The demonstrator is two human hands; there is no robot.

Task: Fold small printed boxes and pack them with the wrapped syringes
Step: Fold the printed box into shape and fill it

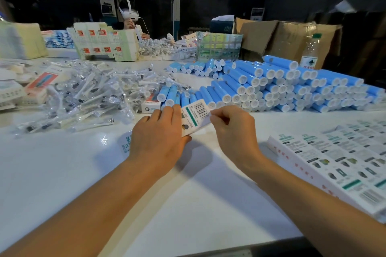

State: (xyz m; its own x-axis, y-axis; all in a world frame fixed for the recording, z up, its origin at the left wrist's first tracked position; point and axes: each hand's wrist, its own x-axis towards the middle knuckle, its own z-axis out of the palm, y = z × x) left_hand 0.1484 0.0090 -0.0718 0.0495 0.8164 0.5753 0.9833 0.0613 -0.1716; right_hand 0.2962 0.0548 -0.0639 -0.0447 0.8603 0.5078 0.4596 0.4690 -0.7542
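Observation:
A small white printed box (194, 117) with a barcode and a green stripe is held above the white table (62, 162) at the middle. My left hand (158, 133) grips its left side, fingers curled over the top edge. My right hand (231, 125) pinches its right end flap. A heap of clear-wrapped syringes (87, 94) lies to the left. A row of flat printed boxes (338, 160) lies at the right.
A large stack of blue tubes with white caps (282, 85) fills the far right. Finished small boxes (37, 87) sit at the left edge. A printed carton sheet (106, 41), cardboard boxes (282, 37) and a water bottle (310, 52) stand behind. A person (130, 19) sits across.

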